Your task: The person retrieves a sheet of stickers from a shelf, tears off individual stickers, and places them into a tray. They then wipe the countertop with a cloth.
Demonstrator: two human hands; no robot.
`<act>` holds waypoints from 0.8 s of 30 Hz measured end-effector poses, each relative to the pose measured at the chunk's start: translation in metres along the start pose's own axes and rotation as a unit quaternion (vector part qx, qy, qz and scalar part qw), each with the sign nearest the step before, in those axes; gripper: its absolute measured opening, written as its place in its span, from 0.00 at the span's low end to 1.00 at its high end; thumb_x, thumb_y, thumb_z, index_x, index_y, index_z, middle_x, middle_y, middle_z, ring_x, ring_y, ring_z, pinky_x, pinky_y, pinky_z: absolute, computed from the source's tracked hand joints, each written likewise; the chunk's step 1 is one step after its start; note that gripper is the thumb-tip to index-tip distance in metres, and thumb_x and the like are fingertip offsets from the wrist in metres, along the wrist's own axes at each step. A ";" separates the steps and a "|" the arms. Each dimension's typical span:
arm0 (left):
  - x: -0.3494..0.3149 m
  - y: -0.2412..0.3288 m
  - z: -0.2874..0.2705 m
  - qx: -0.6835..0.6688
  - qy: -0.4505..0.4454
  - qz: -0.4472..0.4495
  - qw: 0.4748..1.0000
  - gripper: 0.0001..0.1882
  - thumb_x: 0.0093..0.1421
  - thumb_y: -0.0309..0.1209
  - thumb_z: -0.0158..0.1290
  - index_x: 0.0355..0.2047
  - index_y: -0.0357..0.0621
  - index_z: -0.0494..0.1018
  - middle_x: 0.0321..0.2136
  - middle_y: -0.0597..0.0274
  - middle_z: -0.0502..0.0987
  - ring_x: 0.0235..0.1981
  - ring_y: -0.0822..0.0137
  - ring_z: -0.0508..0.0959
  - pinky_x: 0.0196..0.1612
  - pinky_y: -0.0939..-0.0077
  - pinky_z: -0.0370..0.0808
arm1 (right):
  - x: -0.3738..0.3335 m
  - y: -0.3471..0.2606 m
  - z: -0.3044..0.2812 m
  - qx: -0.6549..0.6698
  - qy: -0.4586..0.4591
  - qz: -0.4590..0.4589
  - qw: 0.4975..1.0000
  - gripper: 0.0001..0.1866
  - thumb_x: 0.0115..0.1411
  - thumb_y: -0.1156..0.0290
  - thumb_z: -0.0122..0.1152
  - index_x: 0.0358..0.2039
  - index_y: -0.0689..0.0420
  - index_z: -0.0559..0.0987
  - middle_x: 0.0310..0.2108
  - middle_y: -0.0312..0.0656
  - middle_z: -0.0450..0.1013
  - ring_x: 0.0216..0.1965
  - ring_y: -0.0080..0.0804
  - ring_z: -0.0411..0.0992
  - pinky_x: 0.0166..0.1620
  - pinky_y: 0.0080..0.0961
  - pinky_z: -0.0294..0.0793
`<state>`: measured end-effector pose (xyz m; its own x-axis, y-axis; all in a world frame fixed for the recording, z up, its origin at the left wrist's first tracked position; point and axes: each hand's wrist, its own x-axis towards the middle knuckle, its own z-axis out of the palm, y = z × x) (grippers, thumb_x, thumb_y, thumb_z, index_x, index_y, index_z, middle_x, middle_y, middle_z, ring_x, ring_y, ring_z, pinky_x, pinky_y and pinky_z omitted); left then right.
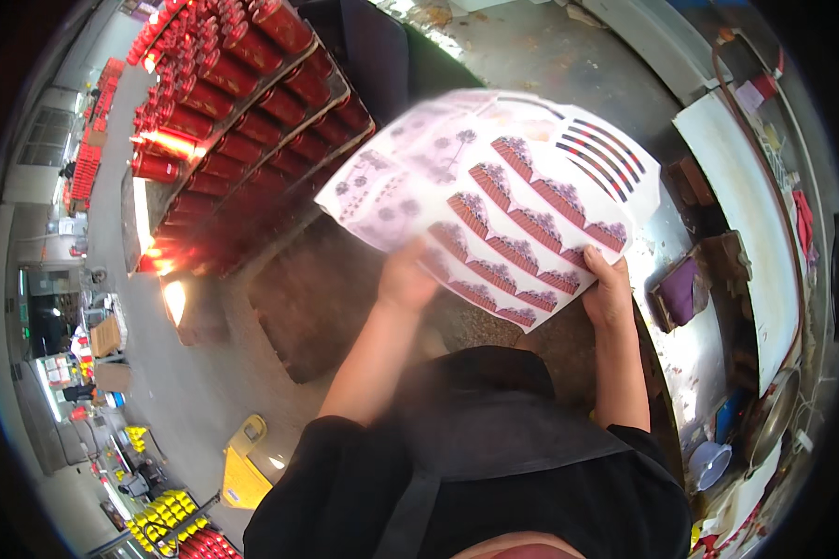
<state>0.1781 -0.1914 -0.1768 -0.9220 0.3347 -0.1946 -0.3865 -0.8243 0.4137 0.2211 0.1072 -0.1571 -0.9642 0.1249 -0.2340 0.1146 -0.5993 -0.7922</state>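
A large white printed sheet [531, 210] is held up in front of me, bowed along its length. Rows of red and purple motifs cover it, with pale purple trees at its left part and dark striped bars at the upper right. My left hand [408, 279] grips the near left edge, its fingers partly blurred and partly hidden by the sheet. At the near right edge, my right hand [609, 289] pinches the sheet with the thumb on top and the fingers underneath. Whether there is more than one sheet I cannot tell.
Tiers of red bottle-shaped cylinders [224, 121] stand at the left. A metal worktable [685, 349] runs along my right, carrying a purple cloth-like piece [682, 291] and a clear plastic tub [708, 464]. Behind on the left is a yellow pallet jack [244, 475].
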 end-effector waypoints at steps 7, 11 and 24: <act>0.019 0.011 -0.088 0.012 0.067 0.059 0.996 0.29 0.61 0.28 0.56 0.61 0.38 0.62 0.56 0.54 0.71 0.57 0.54 0.72 0.60 0.54 0.70 | 0.030 0.059 0.018 -0.181 0.002 -0.027 0.983 0.28 0.58 0.73 0.63 0.58 0.65 0.67 0.50 0.43 0.73 0.50 0.31 0.72 0.55 0.29 0.70; 0.023 0.008 -0.141 -0.013 0.112 0.069 0.991 0.26 0.63 0.27 0.54 0.61 0.38 0.63 0.55 0.54 0.72 0.56 0.54 0.72 0.61 0.55 0.69 | 0.053 0.095 0.025 -0.232 -0.018 -0.040 0.972 0.24 0.59 0.74 0.62 0.56 0.65 0.70 0.48 0.43 0.74 0.47 0.29 0.73 0.52 0.28 0.71; 0.035 -0.024 -0.249 -0.100 0.002 0.097 0.990 0.36 0.59 0.32 0.60 0.64 0.38 0.58 0.60 0.53 0.68 0.62 0.52 0.66 0.65 0.48 0.60 | 0.090 0.188 -0.010 -0.343 -0.020 -0.053 0.938 0.14 0.62 0.73 0.61 0.48 0.62 0.77 0.38 0.38 0.78 0.37 0.22 0.73 0.41 0.23 0.75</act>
<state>0.1608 -0.2734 -0.4157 -0.9781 0.1595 -0.1334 -0.1898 -0.9469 0.2595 0.1583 0.0136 -0.3331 -0.9854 0.1181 -0.1228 0.1313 0.0666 -0.9891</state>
